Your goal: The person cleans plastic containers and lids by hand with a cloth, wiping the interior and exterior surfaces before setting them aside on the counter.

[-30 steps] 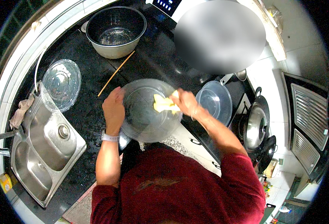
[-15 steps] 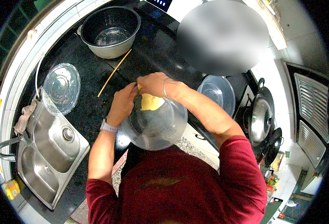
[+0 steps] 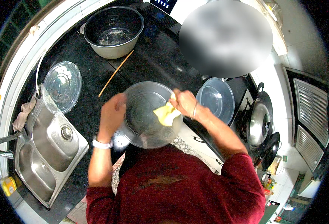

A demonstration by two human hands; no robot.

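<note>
A round clear plastic bowl (image 3: pixel 140 108) is in front of me at the counter's near edge, its lower part overlapping my shirt. My left hand (image 3: pixel 113 112) is closed at the bowl's left rim, slightly blurred, with its fingertips partly hidden. In my right hand (image 3: pixel 185 103) a yellow cloth (image 3: pixel 167 113) is bunched, its loose end hanging over the right side of the bowl's inside.
A dark-lined pot (image 3: pixel 114 44) stands at the back, a thin wooden stick (image 3: pixel 116 73) beside it. On the left are a clear lid (image 3: pixel 62 87) and a steel double sink (image 3: pixel 56 149). A second clear bowl (image 3: pixel 220 100) and a lidded wok (image 3: pixel 260 121) are to the right.
My right hand has carried the yellow cloth from the far rim to the bowl's right side. My left hand has moved away from it, down and left. The bowl has shifted slightly.
</note>
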